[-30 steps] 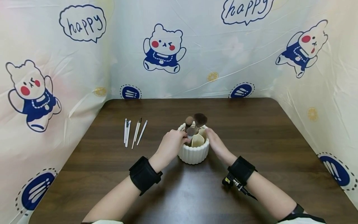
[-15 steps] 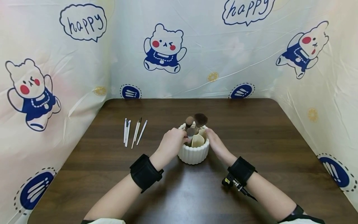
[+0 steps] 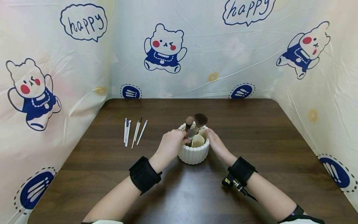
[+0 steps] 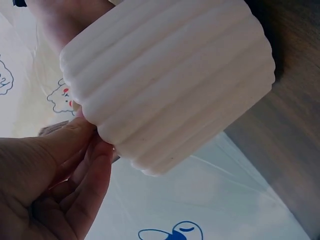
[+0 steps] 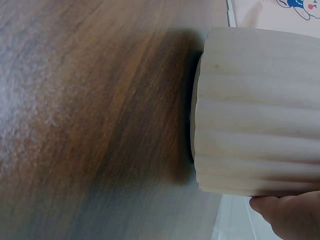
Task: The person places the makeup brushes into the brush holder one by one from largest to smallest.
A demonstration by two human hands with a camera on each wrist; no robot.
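Note:
A white ribbed brush holder (image 3: 193, 155) stands on the table, and cream dividers (image 3: 198, 140) show inside it. Makeup brushes, including a big dark fluffy one (image 3: 200, 120), rise from it head up. My left hand (image 3: 173, 140) is at the holder's left rim, pinching a makeup brush (image 3: 191, 133) with a greyish head; the fingers hide its handle. Thumb and fingertips meet right beside the rim in the left wrist view. My right hand (image 3: 216, 143) holds the holder from the right side, a fingertip (image 5: 270, 204) along its ribbed wall in the right wrist view.
Several slim white-handled brushes (image 3: 127, 133) lie on the dark wooden table (image 3: 251, 124) to the left of the holder. A pale printed curtain (image 3: 195, 62) hangs behind the table and along both sides.
The greyish brush head at my left hand has shifted slightly down and to the right. My right hand and the holder have stayed in place.

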